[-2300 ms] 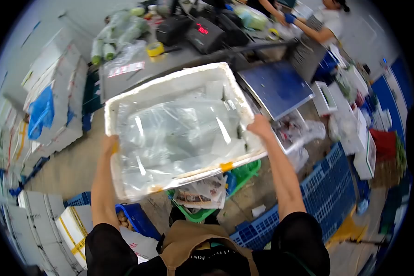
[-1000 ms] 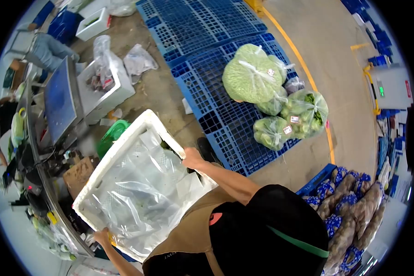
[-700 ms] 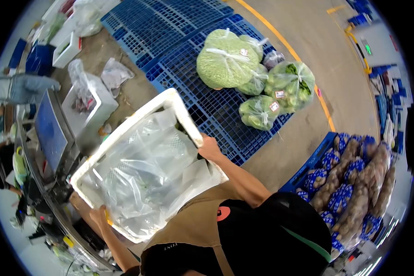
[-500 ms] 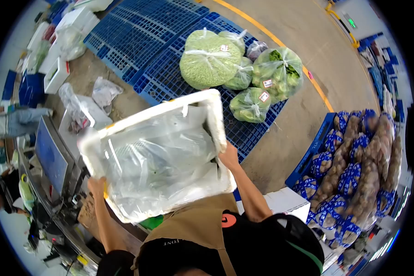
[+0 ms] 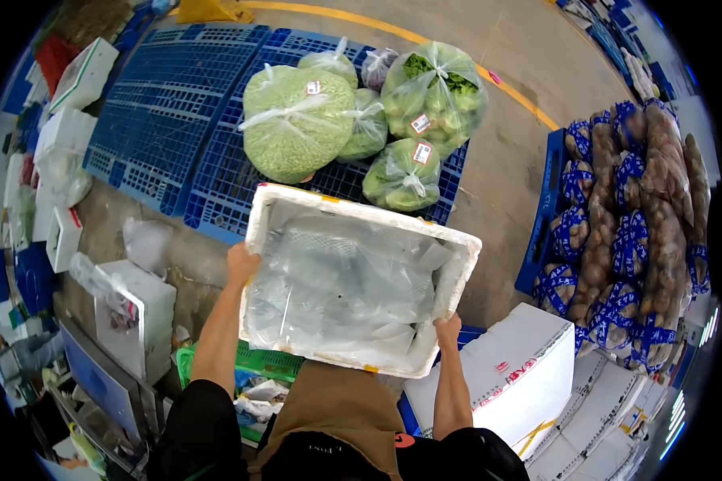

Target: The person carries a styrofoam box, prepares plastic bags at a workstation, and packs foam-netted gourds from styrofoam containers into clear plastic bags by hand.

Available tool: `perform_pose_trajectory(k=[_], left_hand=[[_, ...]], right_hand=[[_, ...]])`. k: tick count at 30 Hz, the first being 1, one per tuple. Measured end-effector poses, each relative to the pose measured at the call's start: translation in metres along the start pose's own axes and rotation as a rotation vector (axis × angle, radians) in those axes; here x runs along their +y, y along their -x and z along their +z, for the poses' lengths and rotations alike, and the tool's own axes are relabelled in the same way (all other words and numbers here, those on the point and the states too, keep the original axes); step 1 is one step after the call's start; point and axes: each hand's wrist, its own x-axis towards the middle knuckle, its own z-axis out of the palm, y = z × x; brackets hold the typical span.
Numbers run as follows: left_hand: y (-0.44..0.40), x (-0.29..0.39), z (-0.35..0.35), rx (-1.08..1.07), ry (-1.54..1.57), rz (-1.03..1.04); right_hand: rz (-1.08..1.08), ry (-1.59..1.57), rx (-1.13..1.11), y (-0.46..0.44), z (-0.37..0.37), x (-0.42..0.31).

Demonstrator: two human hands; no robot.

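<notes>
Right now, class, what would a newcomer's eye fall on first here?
Probably the white foam box holding clear plastic, gripped by the left hand and right hand at centre. Beyond it, bagged green vegetables sit on a blue pallet; at right lie brown sacks with blue bands.

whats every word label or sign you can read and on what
Nothing reads surely.
Black shirt: perhaps "FONT", small.
White box at lower right: red characters, blurred.
Vegetable-bag stickers: too small.
Blue bands on sacks: print too small.
Blue pallet by sacks: lettering too small.
Held foam box: none visible.
</notes>
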Motion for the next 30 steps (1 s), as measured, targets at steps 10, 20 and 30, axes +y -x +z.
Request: perform_pose_trajectory(k=[10, 20, 30], left_hand=[[-0.063, 0.014, 0.087, -0.144, -0.208, -0.111], [-0.080, 0.031, 0.079, -0.258, -0.162, -0.277], [-0.075, 0.036, 0.078, -0.212, -0.169, -0.317]], right_hand=[[0.181, 0.806, -0.737, -0.123, -0.016, -0.044], [-0.666, 0.342, 0.176, -0.274, 0.157, -0.225], [0.030, -0.141, -0.185, -0.320, 0.230, -0.229]])
